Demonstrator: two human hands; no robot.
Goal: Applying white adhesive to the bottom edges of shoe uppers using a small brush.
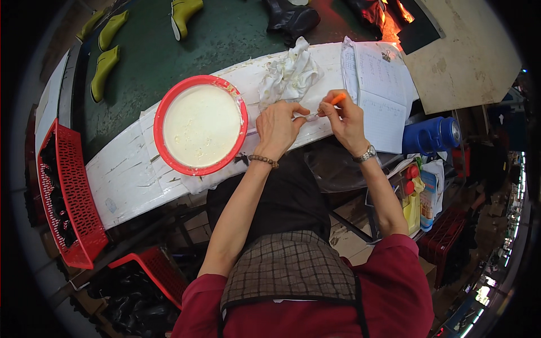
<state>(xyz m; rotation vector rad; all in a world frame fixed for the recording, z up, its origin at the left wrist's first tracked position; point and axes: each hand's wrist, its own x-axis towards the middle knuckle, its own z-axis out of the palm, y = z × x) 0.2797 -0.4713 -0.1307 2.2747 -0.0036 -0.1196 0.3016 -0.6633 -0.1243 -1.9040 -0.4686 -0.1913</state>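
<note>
My right hand (348, 125) grips a slim tool with an orange handle (338, 99), its thin tip pointing toward my left hand (278, 127). The thumb and forefinger of that left hand are pinched together close to the tip. Whatever lies between them is too small to make out. Both hands are above the white bench (127, 183). Just beyond my left hand lies a crumpled white cloth (291, 76). To its left stands a red-rimmed round basin (159, 132) of creamy white liquid (204, 127).
Yellow-green boots (105, 73) and dark boots (290, 21) lie on the green surface (149, 53) behind the bench. An open notebook (383, 84) and a blue jug (431, 135) are at right. Red crates (76, 191) holding dark items stand at left.
</note>
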